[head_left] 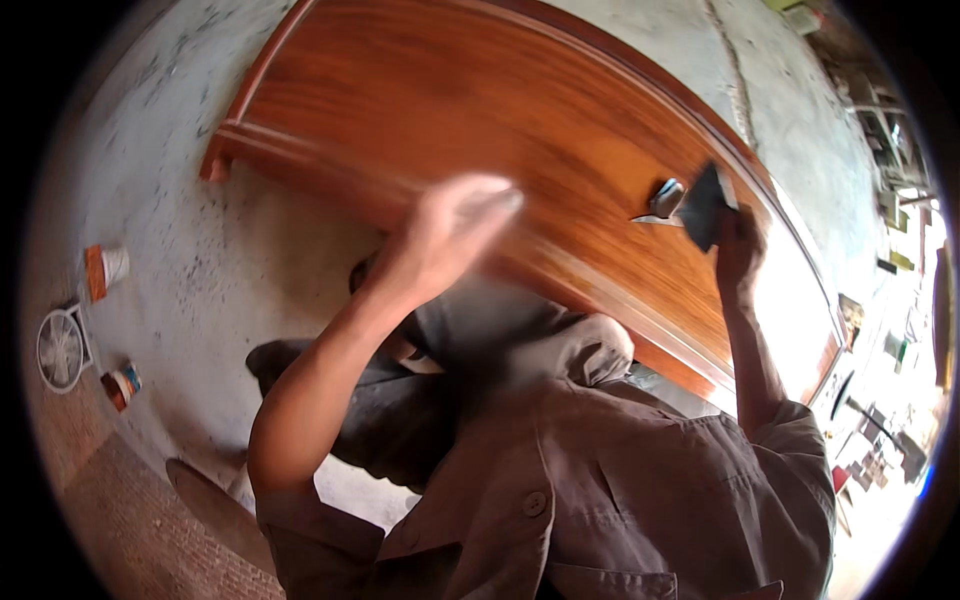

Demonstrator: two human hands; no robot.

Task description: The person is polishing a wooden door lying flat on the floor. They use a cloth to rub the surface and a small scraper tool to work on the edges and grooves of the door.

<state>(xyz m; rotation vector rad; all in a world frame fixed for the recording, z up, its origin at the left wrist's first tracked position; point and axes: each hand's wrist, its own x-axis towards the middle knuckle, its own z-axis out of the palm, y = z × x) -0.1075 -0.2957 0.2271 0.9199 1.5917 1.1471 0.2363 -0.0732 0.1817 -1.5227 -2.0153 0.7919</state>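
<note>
A long, glossy reddish-brown wooden panel (430, 95) with raised edge mouldings stretches in front of me. My left hand (455, 225) is above its near edge, with the fingers bent and smeared by motion. Whether anything is in them cannot be made out. Over the right part of the panel, my right hand (740, 250) grips a dark grey sheet (708, 208) that looks like sandpaper. Beside the sheet lie a small dark, shiny object (667, 197) and a thin, pale pointed piece (655, 220), both unclear in kind.
Two small orange-and-white containers (115, 266) (124, 384) stand on the stained concrete floor (190, 230) at the left, near a round white fan (62, 348). Bricks (140, 520) show at lower left. Assorted clutter (890, 440) fills the bright far right. My bent legs are close to the panel's near edge.
</note>
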